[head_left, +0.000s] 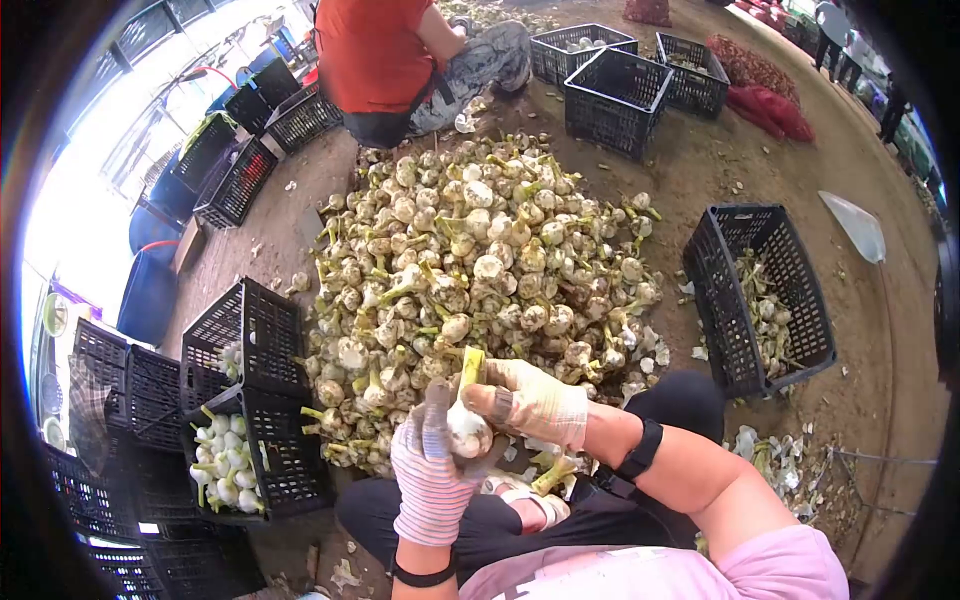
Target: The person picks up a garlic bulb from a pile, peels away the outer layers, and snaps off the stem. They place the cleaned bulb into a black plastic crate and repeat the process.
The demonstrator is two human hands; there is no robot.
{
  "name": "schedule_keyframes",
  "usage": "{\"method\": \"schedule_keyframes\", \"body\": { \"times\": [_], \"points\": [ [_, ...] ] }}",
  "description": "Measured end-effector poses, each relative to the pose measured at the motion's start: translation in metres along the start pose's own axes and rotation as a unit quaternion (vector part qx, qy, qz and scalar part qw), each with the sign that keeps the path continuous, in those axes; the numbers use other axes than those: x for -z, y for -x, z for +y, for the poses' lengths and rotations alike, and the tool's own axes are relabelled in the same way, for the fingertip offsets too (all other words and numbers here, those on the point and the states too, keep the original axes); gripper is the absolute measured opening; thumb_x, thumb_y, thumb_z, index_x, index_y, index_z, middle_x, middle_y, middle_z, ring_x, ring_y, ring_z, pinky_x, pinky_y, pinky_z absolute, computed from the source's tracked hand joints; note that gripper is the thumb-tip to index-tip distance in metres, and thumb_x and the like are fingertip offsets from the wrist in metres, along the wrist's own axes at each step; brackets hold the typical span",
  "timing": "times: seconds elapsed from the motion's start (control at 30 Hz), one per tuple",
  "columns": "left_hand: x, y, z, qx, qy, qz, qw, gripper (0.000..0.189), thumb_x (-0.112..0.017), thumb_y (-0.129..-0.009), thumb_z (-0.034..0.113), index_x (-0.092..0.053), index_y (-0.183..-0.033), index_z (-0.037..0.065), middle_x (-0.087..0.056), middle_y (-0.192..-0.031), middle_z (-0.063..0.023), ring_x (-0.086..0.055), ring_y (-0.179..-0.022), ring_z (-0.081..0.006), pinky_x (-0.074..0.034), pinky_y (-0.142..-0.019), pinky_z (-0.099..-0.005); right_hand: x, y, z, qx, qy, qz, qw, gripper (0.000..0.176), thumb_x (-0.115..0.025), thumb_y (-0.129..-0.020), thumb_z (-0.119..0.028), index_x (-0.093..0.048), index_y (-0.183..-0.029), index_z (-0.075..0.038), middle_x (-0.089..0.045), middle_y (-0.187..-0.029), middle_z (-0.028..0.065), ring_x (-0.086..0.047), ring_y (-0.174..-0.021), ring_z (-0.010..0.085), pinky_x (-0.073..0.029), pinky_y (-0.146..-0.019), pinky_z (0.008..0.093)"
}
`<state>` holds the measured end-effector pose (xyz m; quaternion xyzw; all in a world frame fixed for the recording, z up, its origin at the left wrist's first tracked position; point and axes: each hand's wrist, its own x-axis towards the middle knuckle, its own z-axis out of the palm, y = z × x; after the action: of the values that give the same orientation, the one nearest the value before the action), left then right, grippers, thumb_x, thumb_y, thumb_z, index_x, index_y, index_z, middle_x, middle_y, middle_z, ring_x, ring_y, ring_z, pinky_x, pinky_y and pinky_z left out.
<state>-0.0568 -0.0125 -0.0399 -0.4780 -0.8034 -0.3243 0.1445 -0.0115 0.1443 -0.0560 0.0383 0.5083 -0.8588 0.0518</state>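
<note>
A white garlic bulb (468, 432) with a thick green-yellow stem pointing up is between my two gloved hands. My left hand (434, 470), in a striped glove, is closed around the bulb from the left. From the other side, my right hand (530, 400), in a pale dirty glove, has its thumb pressed near the base of the stem. Its other fingers are partly hidden behind. Just beyond both hands lies a large heap of garlic bulbs (480, 250) with cut stems, many of them soiled.
At left, a black crate (285, 450) holds cleaner white garlic. Another black crate (760, 300) on the right contains garlic with stems. A person in an orange top (370, 60) sits beyond the heap, near more crates. A clear scoop-like piece (857, 228) lies far right.
</note>
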Motion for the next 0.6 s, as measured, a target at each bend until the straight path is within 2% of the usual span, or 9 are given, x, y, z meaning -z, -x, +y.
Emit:
{"method": "schedule_keyframes", "body": {
  "times": [0.03,0.17,0.27,0.3,0.47,0.6],
  "points": [
    [-0.001,0.000,-0.001,0.008,-0.018,0.008,1.000,0.103,-0.084,-0.056,0.034,-0.027,-0.138,0.009,-0.057,-0.091,-0.0159,-0.059,-0.074,-0.0338,-0.048,-0.064,-0.0401,0.002,0.002,-0.004,-0.038,-0.049,-0.029,0.998,0.036,-0.057,-0.088,-0.032,-0.052,-0.111,-0.005,-0.058,-0.092,-0.0003,-0.051,-0.079,0.0058,-0.044,-0.069,0.0224],
    [0.000,0.004,-0.010,0.011,0.005,0.008,1.000,0.103,-0.083,-0.058,0.033,-0.025,-0.139,0.007,-0.057,-0.091,-0.0164,-0.059,-0.073,-0.0340,-0.048,-0.064,-0.0399,0.002,0.003,-0.009,-0.060,-0.009,-0.043,0.997,0.029,-0.052,-0.092,-0.029,-0.052,-0.110,-0.006,-0.058,-0.093,-0.0015,-0.051,-0.083,0.0051,-0.044,-0.070,0.0228],
    [-0.001,0.004,-0.014,-0.002,0.011,0.010,1.000,0.105,-0.084,-0.058,0.032,-0.022,-0.140,0.008,-0.057,-0.092,-0.0163,-0.059,-0.073,-0.0341,-0.048,-0.064,-0.0397,0.000,0.004,-0.016,-0.049,0.020,-0.044,0.998,0.030,-0.052,-0.092,-0.031,-0.053,-0.109,-0.006,-0.058,-0.093,-0.0009,-0.051,-0.083,0.0058,-0.044,-0.071,0.0231],
    [-0.002,0.005,-0.014,0.001,0.013,-0.002,1.000,0.101,-0.082,-0.057,0.032,-0.027,-0.136,0.001,-0.057,-0.090,-0.0158,-0.056,-0.068,-0.0330,-0.046,-0.059,-0.0414,-0.002,0.002,-0.011,-0.038,0.025,-0.017,0.999,0.030,-0.053,-0.091,-0.031,-0.053,-0.107,-0.006,-0.058,-0.094,-0.0002,-0.051,-0.083,0.0067,-0.044,-0.072,0.0234],
    [-0.007,0.006,-0.018,0.009,0.024,-0.005,1.000,0.100,-0.081,-0.059,0.034,-0.026,-0.136,0.001,-0.057,-0.090,-0.0159,-0.056,-0.068,-0.0338,-0.046,-0.059,-0.0416,-0.002,-0.006,0.001,-0.041,-0.015,-0.003,0.999,0.029,-0.054,-0.091,-0.030,-0.053,-0.107,-0.006,-0.058,-0.093,0.0005,-0.051,-0.083,0.0071,-0.045,-0.072,0.0232],
    [-0.005,0.010,-0.024,0.012,0.041,-0.003,0.999,0.099,-0.079,-0.061,0.036,-0.026,-0.136,0.002,-0.056,-0.090,-0.0169,-0.056,-0.068,-0.0344,-0.047,-0.058,-0.0413,0.004,-0.002,-0.006,-0.081,0.036,-0.059,0.994,0.029,-0.051,-0.092,-0.030,-0.050,-0.110,-0.007,-0.058,-0.090,0.0002,-0.051,-0.080,0.0069,-0.045,-0.070,0.0231]
  ]
}}
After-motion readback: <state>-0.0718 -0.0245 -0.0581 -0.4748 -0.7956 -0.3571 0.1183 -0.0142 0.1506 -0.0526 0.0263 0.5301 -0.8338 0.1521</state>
